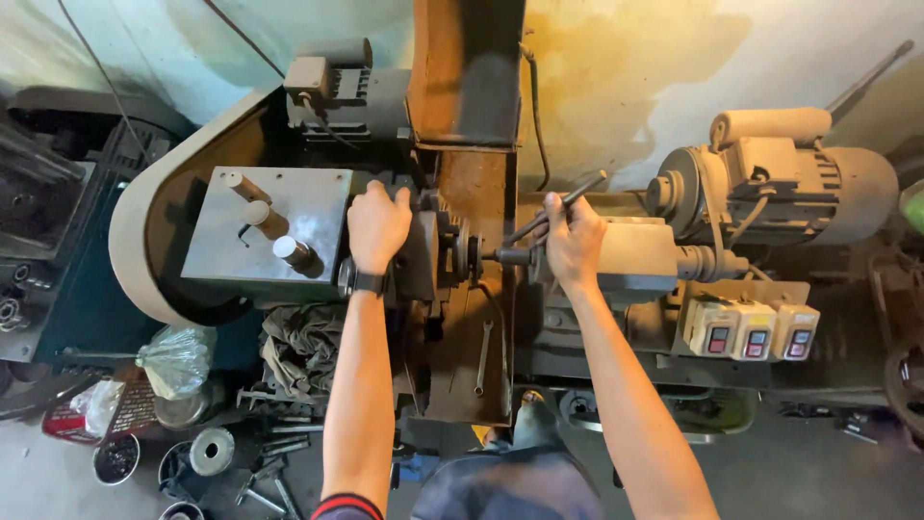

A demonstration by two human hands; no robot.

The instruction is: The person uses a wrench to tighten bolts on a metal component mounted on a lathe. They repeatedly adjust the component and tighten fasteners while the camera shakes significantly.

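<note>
I look down on an old lathe (pixel 289 231) with a grey headstock cover. My left hand (pixel 377 226), with a black watch on the wrist, rests closed over the chuck area beside the headstock. My right hand (pixel 574 241) grips a dark metal lever (pixel 563 204) that slants up to the right above the tailstock (pixel 640 255). A short dark spindle (pixel 510 256) points from the tailstock toward the chuck between my hands. What sits under the left palm is hidden.
An electric motor (pixel 799 183) stands at the right, with three switch boxes (pixel 756 330) below it. A wrench (pixel 483 356) lies on the lathe bed. Rags (pixel 303 351), a plastic bag (pixel 178 358), bowls and loose tools lie on the floor at left.
</note>
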